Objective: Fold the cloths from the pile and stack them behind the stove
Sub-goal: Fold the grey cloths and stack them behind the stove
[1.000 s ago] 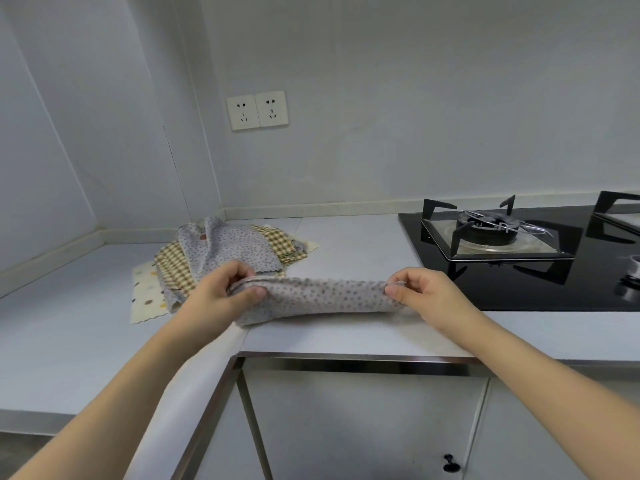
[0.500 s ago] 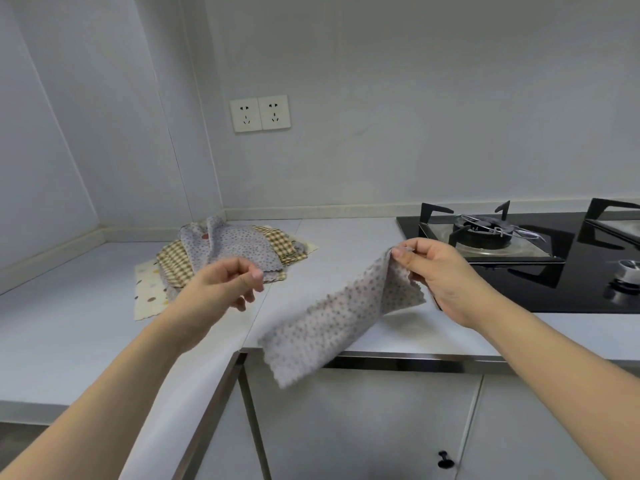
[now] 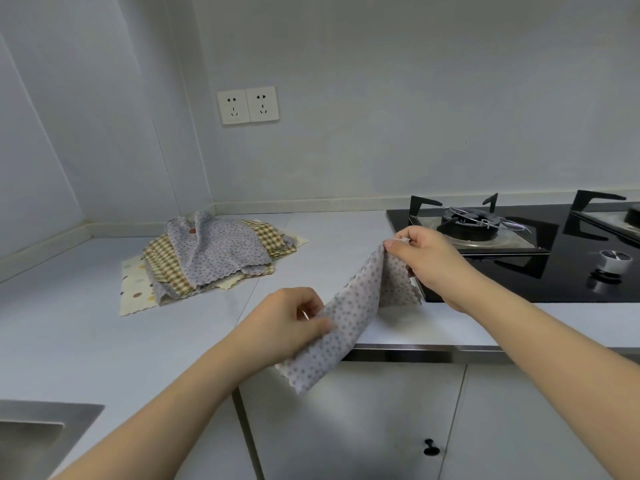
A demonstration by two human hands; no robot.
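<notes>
you're mid-fold: your right hand (image 3: 434, 258) pinches the dotted cloth (image 3: 349, 317) at its top corner while your left hand (image 3: 287, 320) pinches its edge lower down, so next bring the ends together evenly.

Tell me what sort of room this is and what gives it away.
Most likely a home kitchen: a gas stove is set into a pale L-shaped countertop, a steel sink sits at the near left, and white cabinet doors run beneath.
</notes>
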